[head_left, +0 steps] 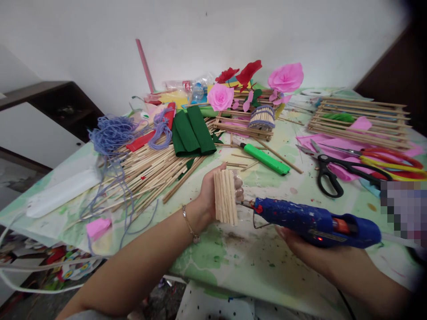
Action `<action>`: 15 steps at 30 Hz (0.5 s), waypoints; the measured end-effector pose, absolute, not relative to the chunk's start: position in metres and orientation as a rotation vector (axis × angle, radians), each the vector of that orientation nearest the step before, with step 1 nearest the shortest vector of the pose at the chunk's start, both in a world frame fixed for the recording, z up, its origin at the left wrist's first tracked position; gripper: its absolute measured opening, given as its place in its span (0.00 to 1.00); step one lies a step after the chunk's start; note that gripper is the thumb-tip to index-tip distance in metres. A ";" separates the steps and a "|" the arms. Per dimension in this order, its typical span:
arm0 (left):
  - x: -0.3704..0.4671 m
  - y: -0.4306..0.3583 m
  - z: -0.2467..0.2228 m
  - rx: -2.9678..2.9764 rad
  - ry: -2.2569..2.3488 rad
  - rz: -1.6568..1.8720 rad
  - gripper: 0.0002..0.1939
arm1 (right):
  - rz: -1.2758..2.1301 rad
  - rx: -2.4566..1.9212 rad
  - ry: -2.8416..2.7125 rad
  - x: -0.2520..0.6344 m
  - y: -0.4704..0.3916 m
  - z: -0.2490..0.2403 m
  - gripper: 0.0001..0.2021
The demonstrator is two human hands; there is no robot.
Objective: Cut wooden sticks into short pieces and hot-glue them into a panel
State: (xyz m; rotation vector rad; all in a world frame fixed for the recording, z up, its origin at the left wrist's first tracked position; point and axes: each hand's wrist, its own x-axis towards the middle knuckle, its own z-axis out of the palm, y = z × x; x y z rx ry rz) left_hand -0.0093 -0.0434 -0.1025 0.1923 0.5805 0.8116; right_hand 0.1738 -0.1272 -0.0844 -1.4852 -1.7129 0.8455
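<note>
Ok, gun (293, 218) nr edge of sticks (226, 198)

Head-worn view, facing forward-down, table (260, 266) near

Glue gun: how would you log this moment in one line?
left hand: holds stick panel | right hand: holds glue gun, nozzle beside panel | nearby: green cutter, black scissors

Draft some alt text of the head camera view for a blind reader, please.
A blue glue gun in a person's right-hand grip points at a row of wooden sticks in the left-hand grip. The table holds loose sticks, purple yarn, paper flowers and scissors.
</note>
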 end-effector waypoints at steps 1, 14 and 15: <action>-0.009 -0.044 -0.101 0.196 0.573 0.814 0.28 | 0.870 -1.483 -1.722 0.174 -0.127 -0.084 0.07; -0.012 -0.043 -0.104 0.205 0.563 0.837 0.29 | 0.832 -1.520 -1.811 0.172 -0.127 -0.082 0.11; -0.012 -0.042 -0.104 0.201 0.562 0.841 0.28 | 0.797 -1.534 -1.809 0.172 -0.128 -0.083 0.11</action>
